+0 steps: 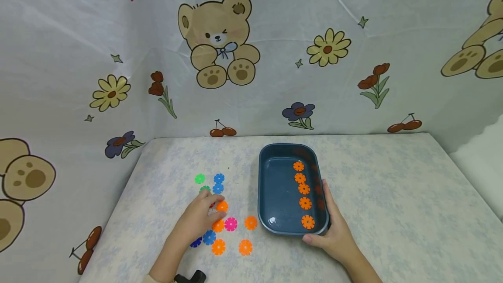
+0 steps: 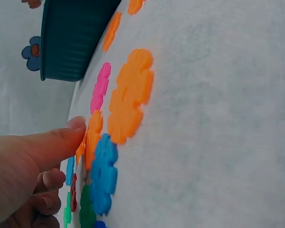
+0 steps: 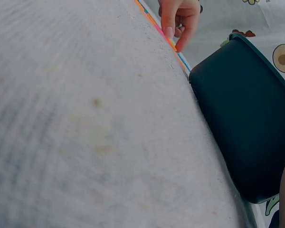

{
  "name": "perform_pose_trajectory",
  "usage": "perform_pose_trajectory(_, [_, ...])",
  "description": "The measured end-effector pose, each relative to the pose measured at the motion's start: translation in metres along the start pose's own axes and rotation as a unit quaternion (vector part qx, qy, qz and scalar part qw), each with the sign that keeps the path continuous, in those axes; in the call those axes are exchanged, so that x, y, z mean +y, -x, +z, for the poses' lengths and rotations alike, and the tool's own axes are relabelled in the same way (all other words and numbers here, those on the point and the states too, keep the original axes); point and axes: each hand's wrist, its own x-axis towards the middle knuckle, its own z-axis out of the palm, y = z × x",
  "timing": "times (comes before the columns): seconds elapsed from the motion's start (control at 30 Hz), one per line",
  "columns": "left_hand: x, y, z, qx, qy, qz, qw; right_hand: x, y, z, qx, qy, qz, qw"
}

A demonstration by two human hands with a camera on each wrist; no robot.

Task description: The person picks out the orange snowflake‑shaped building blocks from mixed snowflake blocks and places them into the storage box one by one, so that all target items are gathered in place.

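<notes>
A dark blue container [image 1: 277, 200] is standing right of the scattered pieces [image 1: 209, 237] on the table [image 1: 393, 213], holding five orange flowers [image 1: 304, 188] lined along its right side. The right hand [image 1: 337, 240] is gripping its near right corner, thumb and fingers spread. The left hand [image 1: 195, 220] is bracketing a loose orange flower [image 1: 222, 205] between parted thumb and forefinger; whether it is pinching, I cannot tell.

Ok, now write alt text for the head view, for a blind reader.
A left hand has its fingers at an orange piece among scattered colourful flower shapes on a pale table. The right hand grips a dark blue box holding five orange flower shapes in a row.
</notes>
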Motion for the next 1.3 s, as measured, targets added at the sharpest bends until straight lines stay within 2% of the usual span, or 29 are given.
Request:
perform_pose_trajectory(0.33, [-0.004,0.000,0.005,0.020,-0.002,0.023,0.9995,-0.001,-0.002,-0.001,0.001,-0.002,-0.006,1.000])
perform_pose_trajectory(0.63, [0.001,-0.006,0.004,0.026,0.025,0.021,0.9991,-0.003,0.000,0.000,0.000,0.003,0.004,1.000])
perform_pose_trajectory(0.77, [0.013,-0.011,-0.003,0.043,0.040,0.039,0.9975,-0.004,0.000,0.000,-0.001,0.001,0.008,1.000])
perform_pose_trajectory(0.9, [0.032,-0.022,-0.012,0.058,0.034,0.053,0.9963,-0.002,0.000,0.000,-0.001,-0.005,-0.001,1.000])
perform_pose_trajectory(1.13, [0.069,-0.060,-0.027,0.068,0.034,0.084,0.9936,0.000,0.000,0.000,-0.001,-0.011,-0.009,1.000])
perform_pose_trajectory(1.3, [0.095,-0.087,-0.029,0.043,0.039,0.116,0.9915,-0.001,0.000,0.000,-0.002,-0.012,-0.005,1.000])
